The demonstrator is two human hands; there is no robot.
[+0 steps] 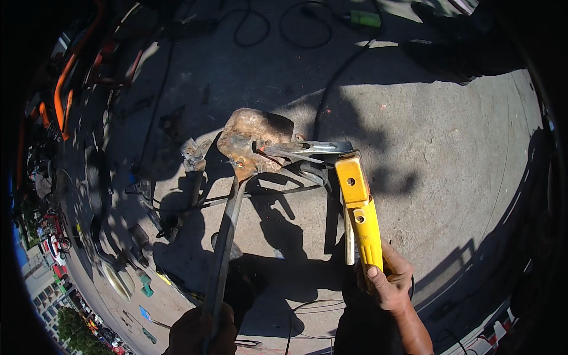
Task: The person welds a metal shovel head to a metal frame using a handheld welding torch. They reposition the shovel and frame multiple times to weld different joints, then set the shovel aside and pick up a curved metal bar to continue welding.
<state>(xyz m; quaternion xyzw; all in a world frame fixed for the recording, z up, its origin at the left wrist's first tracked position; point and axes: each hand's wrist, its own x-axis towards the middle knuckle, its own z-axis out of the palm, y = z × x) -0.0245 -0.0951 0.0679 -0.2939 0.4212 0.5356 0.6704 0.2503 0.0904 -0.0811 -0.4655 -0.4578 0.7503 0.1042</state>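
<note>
My left hand [204, 331], in deep shadow at the bottom, is closed round a long flat metal bar [222, 254]. A rusty, scorched plate [251, 133] with rounded corners is fixed to the bar's far end. My right hand [393, 278] grips the yellow handle of a welding electrode holder [367, 231], with the thumb along its side and a pale lever beneath. A silver metal jaw [319, 148] reaches left from the holder's head over the plate's right edge. Whether it touches the plate, I cannot tell. Another grey metal piece [310, 171] shows below it.
A black cable [340, 74] runs across the concrete floor [444, 136], with a green connector [365, 19] at the top. A person's dark shoes and legs [449, 56] are at upper right. Orange metal frames [62, 94] and scattered metal parts [195, 154] lie to the left.
</note>
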